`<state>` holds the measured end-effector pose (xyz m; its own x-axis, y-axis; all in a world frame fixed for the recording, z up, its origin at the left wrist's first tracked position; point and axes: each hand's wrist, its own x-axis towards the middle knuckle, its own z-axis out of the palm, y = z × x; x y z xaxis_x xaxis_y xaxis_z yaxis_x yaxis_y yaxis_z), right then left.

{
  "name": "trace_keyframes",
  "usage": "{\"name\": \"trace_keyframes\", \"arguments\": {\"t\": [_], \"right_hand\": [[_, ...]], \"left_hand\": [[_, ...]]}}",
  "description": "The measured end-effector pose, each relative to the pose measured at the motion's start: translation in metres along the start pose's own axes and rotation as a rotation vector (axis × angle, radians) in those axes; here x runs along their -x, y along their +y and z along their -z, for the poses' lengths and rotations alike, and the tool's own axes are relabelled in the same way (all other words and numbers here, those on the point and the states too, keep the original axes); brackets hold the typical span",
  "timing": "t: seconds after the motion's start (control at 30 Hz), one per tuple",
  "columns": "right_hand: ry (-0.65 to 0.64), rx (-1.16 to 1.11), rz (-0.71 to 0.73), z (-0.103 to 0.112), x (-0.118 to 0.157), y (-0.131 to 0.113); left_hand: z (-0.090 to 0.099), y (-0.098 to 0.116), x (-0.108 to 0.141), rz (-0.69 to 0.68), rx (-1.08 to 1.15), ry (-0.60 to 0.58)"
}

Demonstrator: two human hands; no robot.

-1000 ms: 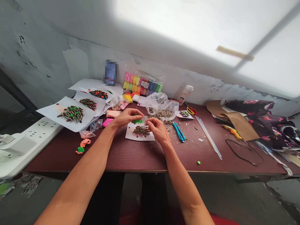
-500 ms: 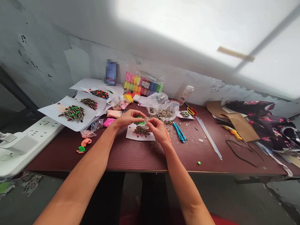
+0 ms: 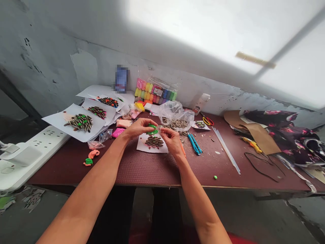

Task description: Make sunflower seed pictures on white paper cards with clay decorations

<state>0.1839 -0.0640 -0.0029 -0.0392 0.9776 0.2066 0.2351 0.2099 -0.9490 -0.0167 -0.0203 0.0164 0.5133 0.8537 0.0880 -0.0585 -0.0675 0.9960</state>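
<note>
My left hand (image 3: 141, 128) pinches a piece of green clay in a clear wrapper (image 3: 152, 129), held just above a white card. My right hand (image 3: 170, 138) grips the wrapper's clear plastic from the other side. Beneath them lies the white card (image 3: 142, 146), bearing a hedgehog shape of striped seeds (image 3: 154, 142). An orange tool (image 3: 183, 149) shows beside my right wrist, partly hidden. Behind my hands, a clear bag of seeds (image 3: 179, 123) lies open.
Seed-decorated sheets (image 3: 81, 122) and a white power strip (image 3: 27, 157) are at left. Packed clay (image 3: 154, 92) leans on the wall. A blue cutter (image 3: 194, 143), scissors (image 3: 208, 121), clear sticks (image 3: 226, 151) and a yellow glue gun (image 3: 251, 143) lie rightward.
The green clay shows more between my hands, and my right fingers have shifted slightly on the plastic. The things on the table have kept their places.
</note>
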Motion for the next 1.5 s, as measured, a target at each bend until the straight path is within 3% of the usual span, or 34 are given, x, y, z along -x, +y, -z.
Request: {"name": "trace_keyframes", "arguments": {"t": [0.33,0.63,0.93,1.3,1.5], "right_hand": [[0.031,0.067,0.027,-0.002,0.003,-0.004],[-0.025,0.212,0.139,-0.002,0.003,-0.002],[0.037,0.4,0.271,-0.005,0.008,-0.011],[0.053,0.441,0.336,-0.006,0.01,-0.013],[0.098,0.443,0.35,-0.009,0.012,-0.015]], "left_hand": [[-0.001,-0.001,0.0,-0.013,-0.009,-0.034],[-0.003,-0.001,0.0,-0.02,0.023,-0.053],[-0.003,-0.007,-0.003,-0.068,-0.017,-0.052],[0.0,-0.009,-0.002,-0.011,-0.042,-0.117],[-0.004,-0.004,-0.001,-0.003,-0.015,-0.068]]}}
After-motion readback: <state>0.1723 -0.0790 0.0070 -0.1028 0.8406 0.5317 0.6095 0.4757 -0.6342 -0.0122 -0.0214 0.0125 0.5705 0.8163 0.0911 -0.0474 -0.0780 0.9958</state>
